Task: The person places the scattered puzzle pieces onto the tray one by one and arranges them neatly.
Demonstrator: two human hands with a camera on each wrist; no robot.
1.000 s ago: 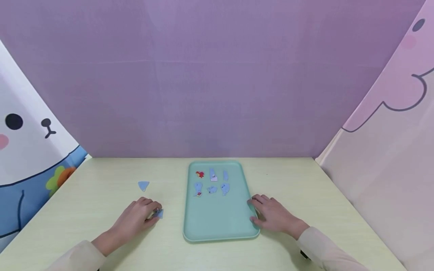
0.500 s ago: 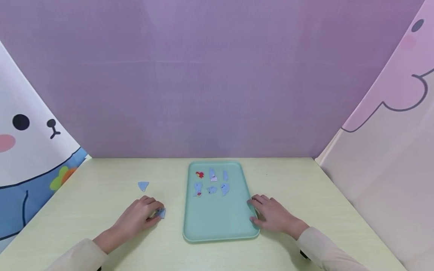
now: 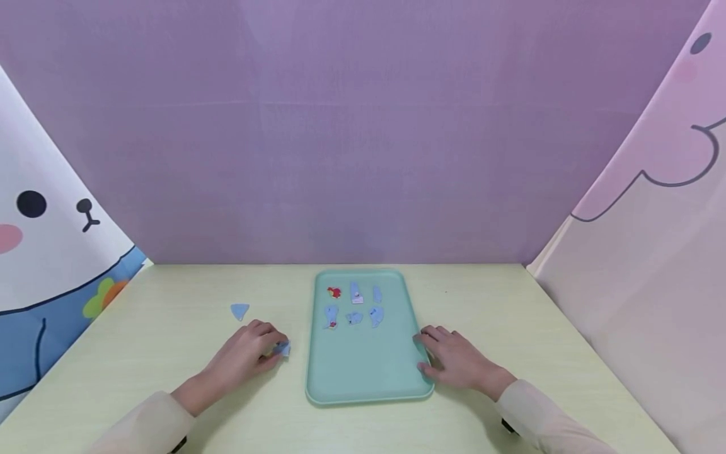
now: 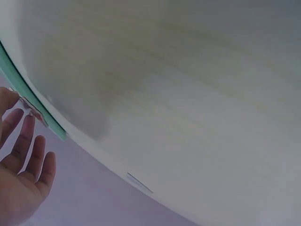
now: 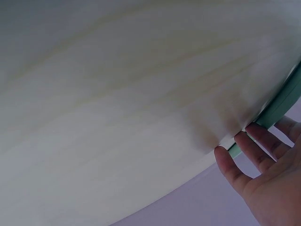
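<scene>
My left hand [image 3: 246, 353] pinches a small flat blue puzzle piece [image 3: 285, 349] between thumb and fingertips, just left of the tray. The left wrist view shows this piece [image 4: 36, 111] edge-on, overlapping the tray's green edge. A green rectangular tray [image 3: 368, 378] lies mid-table. On its far half sit several thin puzzle pieces in two rows, mostly blue, with a red one [image 3: 334, 292] at the far left. My right hand [image 3: 456, 359] rests on the tray's right rim; in the right wrist view its relaxed fingertips [image 5: 223, 153] touch the tray's edge [image 5: 281, 103].
A blue triangular piece [image 3: 240, 311] lies alone on the pale wooden table [image 3: 170, 302], beyond the left hand. A purple cloth wall [image 3: 340, 157] stands along the far edge. Printed cartoon curtains flank the table on both sides.
My left hand has moved right, closer to the tray, carrying the blue puzzle piece. The right hand, tray and other pieces stay where they were.
</scene>
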